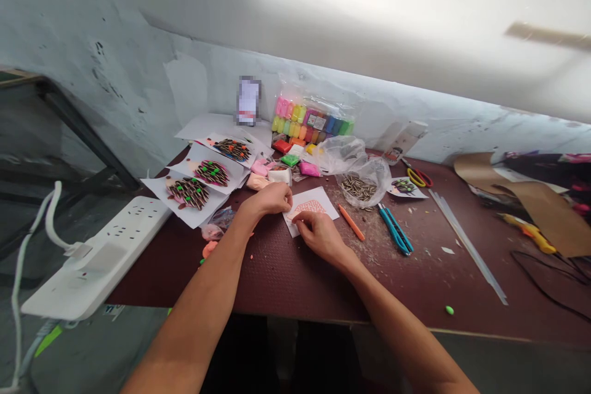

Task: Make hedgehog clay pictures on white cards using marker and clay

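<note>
A small white card lies on the dark red table, with an orange textured shape on it. At the card's left edge is my left hand, its fingers curled together; whatever they may hold is hidden. My right hand rests over the lower part of the card, thumb and forefinger pinched close to the orange shape. Anything between those fingertips is too small to make out. Just right of the card lie an orange pen and a teal cutter knife. Behind them sits a clear bag of striped seeds.
Finished-looking seed hedgehog cards lie at left beside a white power strip. Coloured clay packs and a phone stand by the wall. Scissors, clear glue sticks and a yellow glue gun are at right.
</note>
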Demonstrator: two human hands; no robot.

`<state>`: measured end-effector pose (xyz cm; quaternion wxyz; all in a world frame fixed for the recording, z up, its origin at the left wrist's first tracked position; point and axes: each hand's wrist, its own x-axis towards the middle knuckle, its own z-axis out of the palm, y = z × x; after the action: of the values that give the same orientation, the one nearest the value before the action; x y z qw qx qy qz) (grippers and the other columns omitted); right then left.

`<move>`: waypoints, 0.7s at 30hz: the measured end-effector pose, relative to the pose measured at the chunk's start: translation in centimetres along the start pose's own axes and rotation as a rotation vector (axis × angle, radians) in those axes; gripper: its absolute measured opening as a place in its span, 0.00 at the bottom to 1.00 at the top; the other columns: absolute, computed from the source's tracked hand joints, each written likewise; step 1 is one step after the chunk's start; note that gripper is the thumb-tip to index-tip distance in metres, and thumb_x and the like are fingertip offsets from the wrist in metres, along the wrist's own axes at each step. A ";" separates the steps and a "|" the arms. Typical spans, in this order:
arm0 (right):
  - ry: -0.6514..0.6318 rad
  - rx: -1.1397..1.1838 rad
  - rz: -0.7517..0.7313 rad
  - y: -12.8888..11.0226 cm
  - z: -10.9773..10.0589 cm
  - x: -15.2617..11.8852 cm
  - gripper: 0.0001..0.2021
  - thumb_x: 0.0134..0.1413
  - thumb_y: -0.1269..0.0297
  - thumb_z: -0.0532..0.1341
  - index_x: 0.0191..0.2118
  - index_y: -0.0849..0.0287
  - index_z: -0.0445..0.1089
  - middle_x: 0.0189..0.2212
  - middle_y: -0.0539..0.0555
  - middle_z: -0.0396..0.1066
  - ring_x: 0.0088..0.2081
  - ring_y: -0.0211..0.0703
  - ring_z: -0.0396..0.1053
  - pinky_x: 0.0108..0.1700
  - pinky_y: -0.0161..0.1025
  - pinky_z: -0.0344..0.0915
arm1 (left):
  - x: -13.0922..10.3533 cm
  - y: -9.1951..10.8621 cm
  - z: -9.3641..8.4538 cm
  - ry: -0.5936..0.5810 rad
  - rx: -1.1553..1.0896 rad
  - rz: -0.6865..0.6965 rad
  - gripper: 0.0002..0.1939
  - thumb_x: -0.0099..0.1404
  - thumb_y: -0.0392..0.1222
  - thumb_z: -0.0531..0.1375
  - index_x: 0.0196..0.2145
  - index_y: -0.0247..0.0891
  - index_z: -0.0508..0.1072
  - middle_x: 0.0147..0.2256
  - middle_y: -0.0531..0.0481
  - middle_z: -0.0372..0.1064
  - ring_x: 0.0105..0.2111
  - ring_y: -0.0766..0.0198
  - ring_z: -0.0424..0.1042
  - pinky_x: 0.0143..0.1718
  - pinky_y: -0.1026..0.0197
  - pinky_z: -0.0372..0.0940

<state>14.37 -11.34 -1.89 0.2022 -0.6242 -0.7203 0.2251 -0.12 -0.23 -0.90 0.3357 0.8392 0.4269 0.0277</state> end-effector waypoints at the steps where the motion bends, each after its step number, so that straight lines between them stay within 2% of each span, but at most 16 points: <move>1: 0.004 0.008 -0.009 0.0 0.0 0.0 0.14 0.57 0.74 0.56 0.42 0.57 0.78 0.34 0.53 0.79 0.35 0.42 0.72 0.39 0.36 0.62 | 0.0 0.0 0.0 0.001 -0.002 -0.001 0.12 0.47 0.31 0.57 0.29 0.31 0.79 0.21 0.52 0.69 0.22 0.68 0.63 0.21 0.66 0.50; 5: 0.003 -0.028 -0.023 0.0 0.2 0.0 0.18 0.57 0.73 0.55 0.48 0.55 0.77 0.35 0.53 0.79 0.35 0.42 0.73 0.40 0.35 0.63 | -0.1 0.1 -0.1 -0.004 -0.003 0.001 0.12 0.47 0.31 0.58 0.29 0.31 0.80 0.22 0.50 0.70 0.23 0.67 0.64 0.22 0.66 0.51; 9: -0.072 -0.239 -0.019 -0.4 0.1 -0.2 0.20 0.59 0.72 0.54 0.53 0.53 0.75 0.33 0.55 0.80 0.33 0.43 0.74 0.37 0.35 0.61 | -0.2 0.2 -0.2 -0.002 0.006 0.006 0.13 0.46 0.31 0.57 0.29 0.31 0.80 0.23 0.50 0.72 0.23 0.67 0.65 0.23 0.66 0.53; 14: -0.127 -0.367 -0.044 -1.0 -0.4 -0.5 0.19 0.60 0.70 0.53 0.52 0.53 0.75 0.37 0.56 0.80 0.38 0.47 0.75 0.39 0.36 0.62 | -0.2 0.1 -0.2 -0.001 0.016 0.010 0.14 0.46 0.31 0.57 0.30 0.31 0.80 0.24 0.49 0.73 0.24 0.66 0.66 0.23 0.66 0.53; 21: -0.078 -0.356 -0.017 -0.8 -0.8 -0.6 0.19 0.60 0.70 0.54 0.51 0.54 0.76 0.39 0.57 0.80 0.39 0.47 0.75 0.41 0.37 0.64 | -0.2 0.2 -0.2 -0.010 0.011 0.000 0.14 0.47 0.31 0.57 0.30 0.31 0.80 0.23 0.50 0.71 0.24 0.67 0.65 0.22 0.67 0.52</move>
<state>14.22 -11.94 -0.79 0.0622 -0.6350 -0.7612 0.1164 -0.20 -0.36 -0.54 0.3330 0.8413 0.4252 0.0212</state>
